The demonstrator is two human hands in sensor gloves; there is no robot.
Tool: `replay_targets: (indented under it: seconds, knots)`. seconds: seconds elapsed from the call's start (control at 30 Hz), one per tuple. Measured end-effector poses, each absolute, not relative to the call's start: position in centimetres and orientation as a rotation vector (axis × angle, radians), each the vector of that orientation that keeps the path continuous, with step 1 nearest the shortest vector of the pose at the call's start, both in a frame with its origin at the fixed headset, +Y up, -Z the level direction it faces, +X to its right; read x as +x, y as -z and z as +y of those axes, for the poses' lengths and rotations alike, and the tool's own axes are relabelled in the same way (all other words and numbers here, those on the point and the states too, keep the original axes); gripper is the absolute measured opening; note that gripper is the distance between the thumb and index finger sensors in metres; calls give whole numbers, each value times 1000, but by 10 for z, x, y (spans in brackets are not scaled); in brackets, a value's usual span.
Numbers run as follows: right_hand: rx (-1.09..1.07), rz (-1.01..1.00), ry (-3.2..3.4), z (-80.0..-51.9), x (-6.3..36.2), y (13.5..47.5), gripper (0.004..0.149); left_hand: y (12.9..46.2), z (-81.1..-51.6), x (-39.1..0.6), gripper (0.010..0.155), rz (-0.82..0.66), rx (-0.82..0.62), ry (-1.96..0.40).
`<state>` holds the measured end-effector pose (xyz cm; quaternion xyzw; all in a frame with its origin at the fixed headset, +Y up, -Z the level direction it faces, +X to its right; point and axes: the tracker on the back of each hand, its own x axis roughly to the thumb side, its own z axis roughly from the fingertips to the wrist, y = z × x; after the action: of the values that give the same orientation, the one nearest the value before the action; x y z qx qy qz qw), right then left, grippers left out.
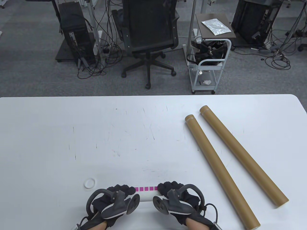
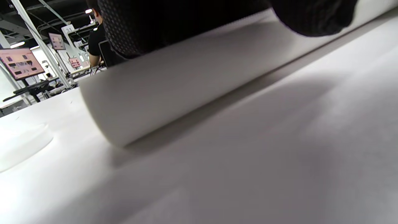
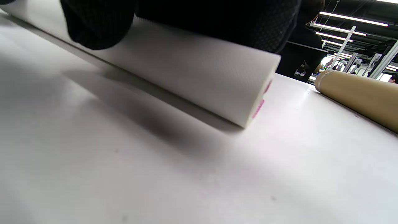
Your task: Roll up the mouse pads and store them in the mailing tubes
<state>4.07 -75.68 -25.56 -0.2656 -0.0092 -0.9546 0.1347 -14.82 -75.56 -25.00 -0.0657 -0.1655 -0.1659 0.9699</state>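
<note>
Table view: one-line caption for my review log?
Both hands press on a rolled mouse pad; two tubes lie right.

Grey carpet [image 1: 28, 79], black office chair [image 1: 150, 33], white cart [image 1: 208, 69], possibly computer towers [image 1: 73, 36].

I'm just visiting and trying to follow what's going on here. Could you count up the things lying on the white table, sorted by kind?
Brown mailing tubes: 2 (one, the other)
Rolled white mouse pad with a pink-checked edge, under both hands: 1
Small white ring-shaped cap: 1
Total: 4
</note>
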Motion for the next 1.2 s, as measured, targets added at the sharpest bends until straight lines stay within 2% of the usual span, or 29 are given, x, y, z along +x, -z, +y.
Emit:
replay_targets:
  seconds: [0.13,0.23,0.3,0.53,0.7,0.8,0.87,0.93,1.03,1.1,1.13,1.17,1.2]
  knots:
    - [-729,-136,2714,-764,36,260,73,254,-764,-150,78,-307,-219,334]
    - [-727,-157,2739,-763,38,263,71,258,-763,-151,72,-292,-235,301]
    - [-723,-133,2745,-762,40,263,69,259,-762,-150,65,-278,-196,320]
    - [-772,-209,2752,-755,39,255,66,251,-757,-150,64,-320,-267,269]
    - [-763,-215,2768,-755,41,256,65,248,-757,-149,66,-343,-239,292]
    - [-783,-284,2776,-758,44,259,67,243,-743,-149,61,-378,-45,338]
    - [-782,-326,2806,-759,46,261,68,236,-734,-149,57,-434,0,249]
    - [-778,-347,2837,-761,48,263,69,232,-736,-147,55,-460,-64,195]
    - [-771,-368,2854,-764,50,264,70,230,-740,-143,60,-453,-47,314]
    - [-753,-305,2896,-764,53,263,69,231,-742,-141,63,-432,-82,295]
    - [-729,-75,2933,-758,55,260,66,233,-744,-142,66,-426,-101,286]
    - [-722,29,2925,-754,54,260,62,235,-746,-142,68,-418,-113,288]
    - [-714,2,2879,-751,53,261,62,239,-748,-143,70,-405,-127,292]
